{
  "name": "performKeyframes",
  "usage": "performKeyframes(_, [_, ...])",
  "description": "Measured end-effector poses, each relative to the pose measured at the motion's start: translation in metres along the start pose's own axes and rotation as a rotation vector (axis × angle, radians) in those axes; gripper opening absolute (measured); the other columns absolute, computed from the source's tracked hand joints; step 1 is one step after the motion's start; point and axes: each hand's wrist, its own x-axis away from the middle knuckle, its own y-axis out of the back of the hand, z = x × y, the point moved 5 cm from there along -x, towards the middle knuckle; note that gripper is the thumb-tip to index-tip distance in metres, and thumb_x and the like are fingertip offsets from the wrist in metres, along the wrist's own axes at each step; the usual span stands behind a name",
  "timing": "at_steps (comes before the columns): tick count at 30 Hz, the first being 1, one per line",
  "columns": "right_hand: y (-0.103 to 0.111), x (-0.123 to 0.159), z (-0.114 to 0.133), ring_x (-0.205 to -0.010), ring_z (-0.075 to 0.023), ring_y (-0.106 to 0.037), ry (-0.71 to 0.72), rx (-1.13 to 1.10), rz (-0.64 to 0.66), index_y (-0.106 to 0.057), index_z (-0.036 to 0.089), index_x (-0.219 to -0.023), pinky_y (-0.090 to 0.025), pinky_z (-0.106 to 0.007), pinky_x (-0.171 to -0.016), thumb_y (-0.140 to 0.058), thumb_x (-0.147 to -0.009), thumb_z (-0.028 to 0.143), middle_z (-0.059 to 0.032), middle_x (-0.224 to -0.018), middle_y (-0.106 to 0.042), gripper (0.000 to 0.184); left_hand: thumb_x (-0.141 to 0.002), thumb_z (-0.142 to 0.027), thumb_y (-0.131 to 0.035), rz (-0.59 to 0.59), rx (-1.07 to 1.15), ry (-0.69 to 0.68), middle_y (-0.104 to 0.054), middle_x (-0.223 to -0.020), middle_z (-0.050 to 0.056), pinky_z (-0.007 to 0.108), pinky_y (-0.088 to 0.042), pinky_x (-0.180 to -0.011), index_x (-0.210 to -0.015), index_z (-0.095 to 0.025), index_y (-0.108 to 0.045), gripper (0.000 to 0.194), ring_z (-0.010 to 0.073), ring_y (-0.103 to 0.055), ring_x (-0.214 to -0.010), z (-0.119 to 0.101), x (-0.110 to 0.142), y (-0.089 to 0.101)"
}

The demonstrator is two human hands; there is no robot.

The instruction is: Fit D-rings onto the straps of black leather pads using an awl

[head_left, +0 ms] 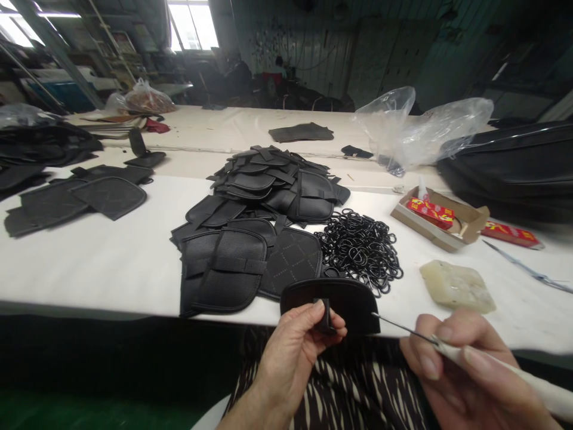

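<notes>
My left hand (298, 334) pinches a folded strap (323, 316) on a black leather-like panel (349, 292) with a rounded, bound edge. The panel is at the table's front edge, above my lap. In my right hand (465, 358) is an awl-like tool (403, 327), a thin metal rod in a pale handle. Its whitish tip lies over or against the panel's right edge; contact is unclear. Just behind the panel lie a heap of black metal D-rings (360, 248) and a pile of similar black panels (237, 263) with straps across them.
To the right are a yellowish, wax-like block (456, 286), a cardboard box (441, 221) with red packets, scissors (532, 269) and a black bag (514, 173). Clear plastic bags (430, 131) lie farther back. More black pieces (85, 194) are on the left of the white table (89, 272).
</notes>
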Motion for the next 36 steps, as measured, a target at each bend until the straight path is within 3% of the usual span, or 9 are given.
performKeyframes(7, [0.002, -0.002, -0.006, -0.044, -0.0079, -0.029, -0.073, -0.198, -0.006, -0.057, 0.025, -0.073, -0.027, -0.020, -0.041, -0.063, -0.074, 0.035, 0.0000, -0.055, -0.049, 0.013, -0.076, -0.023, -0.066, -0.001, 0.019, -0.005, -0.069, -0.067, 0.008, 0.030, -0.051, -0.071, -0.067, -0.008, -0.069, 0.018, 0.0163, -0.063, -0.067, 0.002, 0.000, 0.001])
performKeyframes(15, [-0.003, -0.004, -0.025, -0.046, -0.0084, -0.034, -0.138, -0.100, 0.101, -0.058, 0.023, -0.074, -0.029, -0.020, -0.044, -0.059, -0.079, 0.038, -0.0017, -0.059, -0.053, 0.015, -0.075, -0.020, -0.067, -0.015, 0.042, -0.021, -0.068, -0.065, 0.007, 0.030, -0.052, -0.069, -0.066, -0.008, -0.069, 0.015, 0.0159, -0.062, -0.065, 0.001, 0.000, 0.000])
performKeyframes(21, [-0.002, -0.003, -0.021, -0.044, -0.0071, -0.029, -0.125, -0.076, 0.104, -0.058, 0.024, -0.074, -0.027, -0.019, -0.043, -0.059, -0.079, 0.039, -0.0005, -0.057, -0.052, 0.016, -0.076, -0.021, -0.066, -0.020, 0.034, -0.029, -0.068, -0.066, 0.007, 0.031, -0.052, -0.070, -0.066, -0.008, -0.069, 0.016, 0.0161, -0.062, -0.066, 0.001, 0.000, 0.000])
performKeyframes(29, [-0.002, -0.001, -0.023, -0.050, -0.0119, -0.040, -0.127, -0.044, 0.108, -0.059, 0.025, -0.074, -0.031, -0.021, -0.044, -0.061, -0.077, 0.038, -0.0022, -0.058, -0.053, 0.014, -0.075, -0.020, -0.066, -0.014, 0.049, -0.036, -0.068, -0.064, 0.007, 0.029, -0.052, -0.067, -0.065, -0.009, -0.069, 0.015, 0.0158, -0.063, -0.065, 0.000, 0.000, 0.000])
performKeyframes(36, [-0.001, 0.001, -0.020, -0.051, -0.0125, -0.041, -0.114, -0.043, 0.114, -0.059, 0.024, -0.074, -0.032, -0.021, -0.044, -0.061, -0.077, 0.039, -0.0026, -0.057, -0.053, 0.015, -0.077, -0.019, -0.064, 0.009, 0.038, -0.033, -0.069, -0.065, 0.007, 0.028, -0.052, -0.067, -0.066, -0.008, -0.069, 0.017, 0.0151, -0.063, -0.065, 0.002, 0.001, -0.001])
